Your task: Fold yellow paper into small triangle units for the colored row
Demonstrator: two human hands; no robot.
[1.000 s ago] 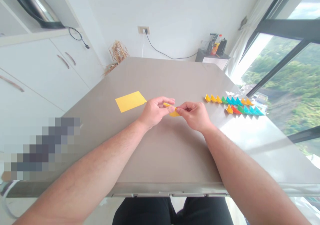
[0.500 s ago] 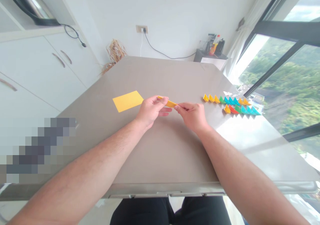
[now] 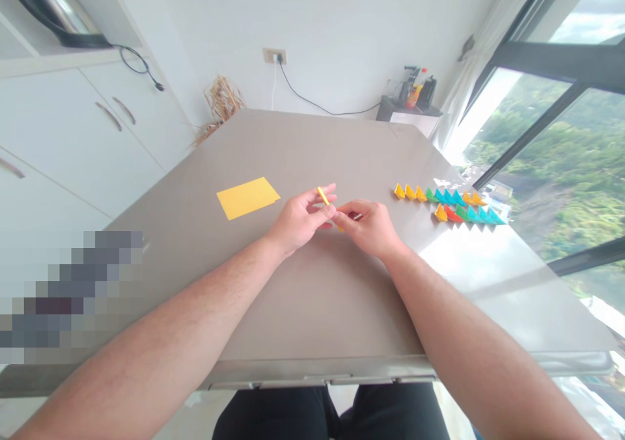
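Observation:
Both hands meet over the middle of the table, pinching a narrow folded piece of yellow paper. My left hand grips it with the thumb while some fingers stretch out behind it. My right hand has its thumb and fingertips pressed on the lower part of the paper, which is mostly hidden by the fingers. Left of my left hand, flat yellow sheets lie on the table.
Two rows of small folded paper boats in yellow, green, blue, orange and red stand at the right of the grey table. Beyond them is a window. Dried stalks and a small cabinet with bottles stand past the far edge.
The folded yellow paper has turned from lying nearly sideways to a steeper slant. My hands have come closer together, with the right hand moving left.

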